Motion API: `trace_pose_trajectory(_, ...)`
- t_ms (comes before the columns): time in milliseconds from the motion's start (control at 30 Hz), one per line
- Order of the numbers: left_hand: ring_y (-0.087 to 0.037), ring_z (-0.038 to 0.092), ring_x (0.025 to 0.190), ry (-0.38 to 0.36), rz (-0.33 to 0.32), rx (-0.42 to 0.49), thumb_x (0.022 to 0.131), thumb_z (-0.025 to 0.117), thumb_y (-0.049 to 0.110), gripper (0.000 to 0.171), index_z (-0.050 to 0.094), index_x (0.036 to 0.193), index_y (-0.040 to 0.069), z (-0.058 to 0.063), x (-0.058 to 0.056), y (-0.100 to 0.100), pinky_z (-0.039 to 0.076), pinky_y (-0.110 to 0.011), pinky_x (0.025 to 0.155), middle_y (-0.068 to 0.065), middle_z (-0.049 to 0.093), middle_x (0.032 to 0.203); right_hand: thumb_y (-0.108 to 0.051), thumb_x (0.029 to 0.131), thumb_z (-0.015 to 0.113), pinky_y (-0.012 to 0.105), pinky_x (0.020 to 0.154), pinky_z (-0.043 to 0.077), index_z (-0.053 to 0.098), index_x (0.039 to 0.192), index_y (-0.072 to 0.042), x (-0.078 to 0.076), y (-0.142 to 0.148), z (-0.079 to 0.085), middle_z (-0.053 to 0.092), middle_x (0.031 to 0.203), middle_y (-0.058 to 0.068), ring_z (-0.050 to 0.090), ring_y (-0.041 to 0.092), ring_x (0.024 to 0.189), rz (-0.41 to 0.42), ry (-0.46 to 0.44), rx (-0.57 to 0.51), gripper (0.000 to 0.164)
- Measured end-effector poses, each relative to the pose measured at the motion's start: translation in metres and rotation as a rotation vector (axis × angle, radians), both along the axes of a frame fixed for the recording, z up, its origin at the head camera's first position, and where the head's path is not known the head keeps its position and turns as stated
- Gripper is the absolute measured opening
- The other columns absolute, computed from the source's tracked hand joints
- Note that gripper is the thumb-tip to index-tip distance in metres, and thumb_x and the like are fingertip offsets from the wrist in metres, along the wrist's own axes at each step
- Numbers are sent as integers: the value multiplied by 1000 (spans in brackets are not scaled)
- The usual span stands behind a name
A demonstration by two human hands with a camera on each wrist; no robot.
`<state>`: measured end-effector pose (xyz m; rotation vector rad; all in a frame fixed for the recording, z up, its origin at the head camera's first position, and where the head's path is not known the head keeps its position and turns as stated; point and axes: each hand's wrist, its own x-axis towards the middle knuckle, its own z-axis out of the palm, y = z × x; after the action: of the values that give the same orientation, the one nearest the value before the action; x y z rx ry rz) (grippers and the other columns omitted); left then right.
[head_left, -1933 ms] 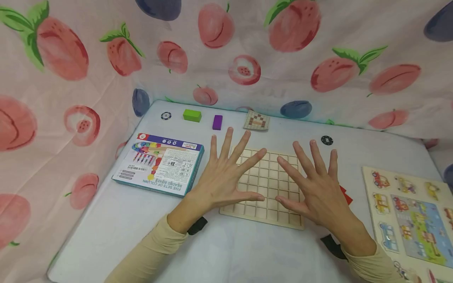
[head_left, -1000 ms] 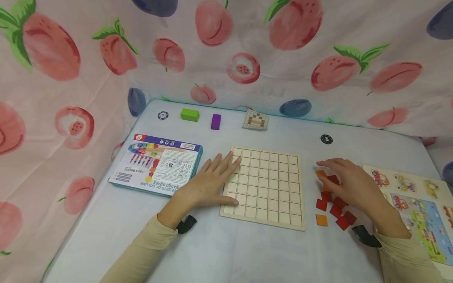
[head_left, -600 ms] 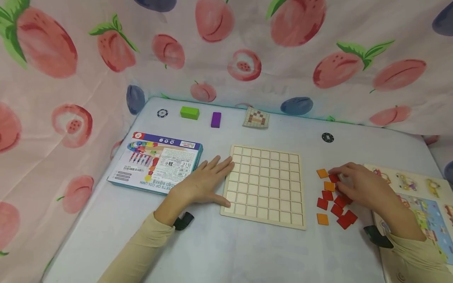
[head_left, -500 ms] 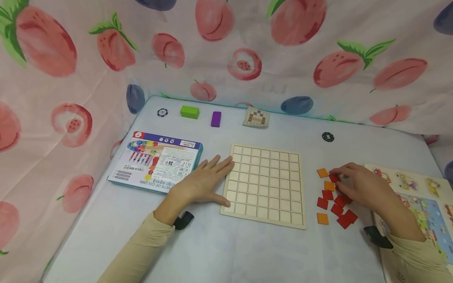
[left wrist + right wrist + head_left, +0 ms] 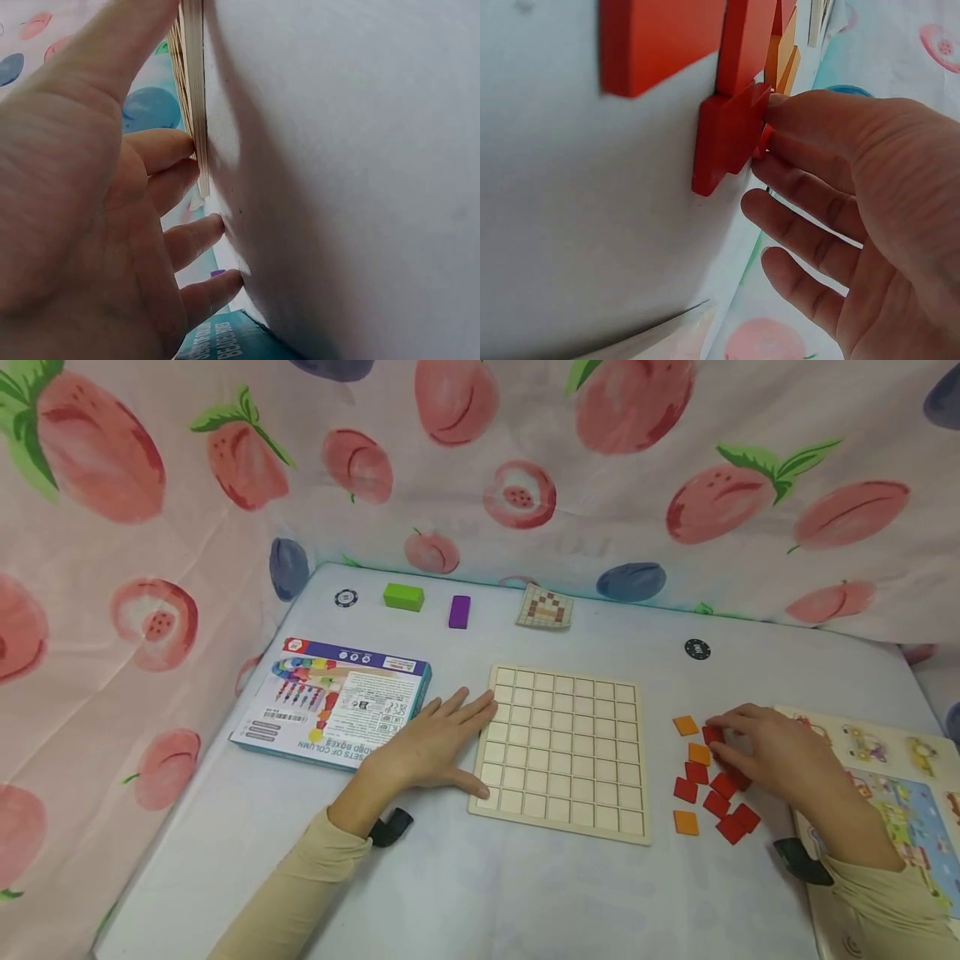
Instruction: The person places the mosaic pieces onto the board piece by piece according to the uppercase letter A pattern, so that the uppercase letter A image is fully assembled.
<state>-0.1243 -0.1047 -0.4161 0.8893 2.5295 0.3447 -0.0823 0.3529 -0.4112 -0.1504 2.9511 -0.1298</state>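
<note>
A wooden grid board (image 5: 562,752) lies flat with bare squares. My left hand (image 5: 420,747) rests along its left edge, fingers spread, thumb at the near left corner. In the left wrist view, the fingertips of that hand (image 5: 127,217) meet the board's side (image 5: 193,97) and the table. Right of the board is a loose group of red tiles (image 5: 725,785) and orange tiles (image 5: 686,822), all square. At the group's far end my right hand (image 5: 783,756) pinches a red tile (image 5: 712,734) between thumb and index finger. In the right wrist view the right hand (image 5: 832,187) partly hides that tile.
A boxed bead set (image 5: 330,702) lies left of the board. Behind are a green block (image 5: 403,597), a purple block (image 5: 460,612), a small pattern card (image 5: 544,607) and round chips (image 5: 697,649). A picture puzzle board (image 5: 892,752) sits under the right forearm.
Both hands were spread above the board at first. The left came down to the board's left edge; the right moved right to the tiles and closed its fingertips on a red one.
</note>
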Motion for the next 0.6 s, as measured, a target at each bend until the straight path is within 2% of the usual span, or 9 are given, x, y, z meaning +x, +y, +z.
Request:
trace_pose_trajectory(133,-35,5,170,-8,2,6,80,84,66,125,17,172,15,-1,-1,-1,13,-61,138,1,7,182,-30,88,86,69,89,58,75,127,-6,-1,1,0,70,127,27,66,48,113,18,35,8,47)
trace_pose_trajectory(367,-35,4,170,-22,8,12,80,84,65,126,16,172,15,0,-1,0,12,-61,138,1,6,182,-30,86,88,62,86,53,78,119,-6,-1,1,2,72,114,26,69,39,91,13,130,-16,42)
trace_pose_trajectory(467,-35,4,170,-25,9,13,80,85,65,126,16,172,14,1,-1,0,11,-61,138,0,6,182,-31,87,88,59,81,54,78,121,-7,-4,-6,5,73,112,24,69,36,89,16,170,-57,43)
trace_pose_trajectory(600,-35,4,170,-33,10,22,80,85,64,126,16,172,15,1,-1,0,11,-61,138,0,6,182,-34,90,85,56,77,56,77,124,-10,-14,-25,10,74,115,21,69,34,92,42,182,-97,42)
